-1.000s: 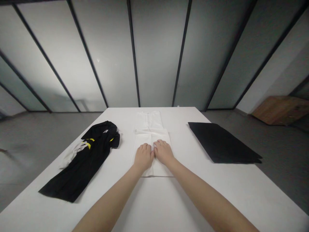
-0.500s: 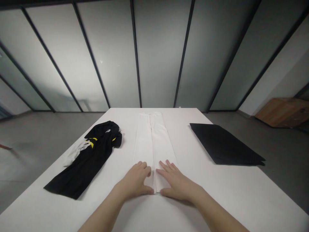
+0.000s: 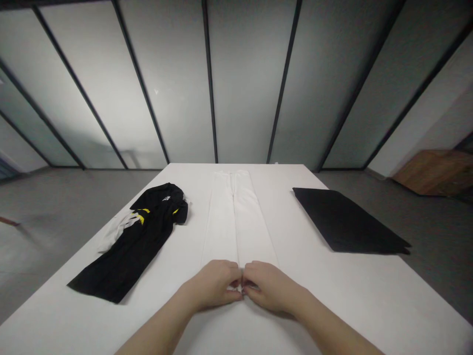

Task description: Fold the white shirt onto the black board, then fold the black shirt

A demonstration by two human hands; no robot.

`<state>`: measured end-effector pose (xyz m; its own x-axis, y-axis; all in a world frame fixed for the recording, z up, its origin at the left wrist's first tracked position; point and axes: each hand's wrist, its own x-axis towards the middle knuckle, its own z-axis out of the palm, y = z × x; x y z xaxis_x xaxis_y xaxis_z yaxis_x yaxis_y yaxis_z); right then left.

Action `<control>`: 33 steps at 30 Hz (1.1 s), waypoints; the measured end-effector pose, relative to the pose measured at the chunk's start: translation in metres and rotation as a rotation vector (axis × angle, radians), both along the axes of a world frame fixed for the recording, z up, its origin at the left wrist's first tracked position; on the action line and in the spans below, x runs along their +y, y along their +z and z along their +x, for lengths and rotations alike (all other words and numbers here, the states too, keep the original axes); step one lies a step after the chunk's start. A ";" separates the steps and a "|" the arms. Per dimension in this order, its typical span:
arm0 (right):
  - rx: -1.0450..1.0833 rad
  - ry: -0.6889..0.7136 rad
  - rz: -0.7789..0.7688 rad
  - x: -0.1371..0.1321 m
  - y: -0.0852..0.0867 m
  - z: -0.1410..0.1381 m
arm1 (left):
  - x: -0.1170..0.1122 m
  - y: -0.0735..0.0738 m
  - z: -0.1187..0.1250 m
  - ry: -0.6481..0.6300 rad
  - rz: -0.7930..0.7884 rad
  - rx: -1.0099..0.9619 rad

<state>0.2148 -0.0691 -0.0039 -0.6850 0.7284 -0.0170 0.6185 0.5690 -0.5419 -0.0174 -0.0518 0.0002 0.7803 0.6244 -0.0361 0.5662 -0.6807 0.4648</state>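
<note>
Here the left hand (image 3: pixel 210 286) and right hand (image 3: pixel 271 288) pinch the near hem of white trousers (image 3: pixel 236 222).

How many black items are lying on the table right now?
2: a black shirt with yellow markings left of the white trousers, and a flat black sheet or folded cloth to their right. Anything under the trousers would be hidden.
</note>
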 end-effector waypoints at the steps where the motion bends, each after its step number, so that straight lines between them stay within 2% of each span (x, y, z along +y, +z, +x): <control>1: 0.011 0.010 -0.004 0.000 0.001 0.000 | 0.000 0.000 -0.001 0.000 -0.017 -0.007; 6: 0.024 -0.032 -0.015 -0.002 0.000 -0.002 | -0.001 0.004 -0.008 0.050 -0.040 0.035; 10: -0.062 -0.081 0.062 -0.001 -0.007 -0.007 | 0.000 0.005 -0.007 0.103 0.010 0.100; 14: -0.120 -0.126 0.107 0.002 -0.016 -0.011 | 0.000 0.010 -0.005 0.132 0.046 0.085; 18: -0.106 -0.203 0.056 0.007 -0.019 -0.012 | 0.001 0.014 -0.004 0.156 0.096 0.146; 23: -0.067 -0.278 -0.066 0.011 -0.009 -0.009 | 0.005 0.013 0.000 0.232 0.148 0.224; 25: -0.057 -0.256 -0.062 0.011 -0.005 -0.006 | 0.007 0.012 0.000 0.220 0.158 0.247; 29: -0.067 -0.159 0.073 0.009 -0.001 0.004 | 0.009 0.006 -0.001 0.185 0.182 0.263; 33: -0.053 -0.068 0.088 0.009 0.004 0.010 | 0.009 0.001 -0.005 0.092 0.199 0.208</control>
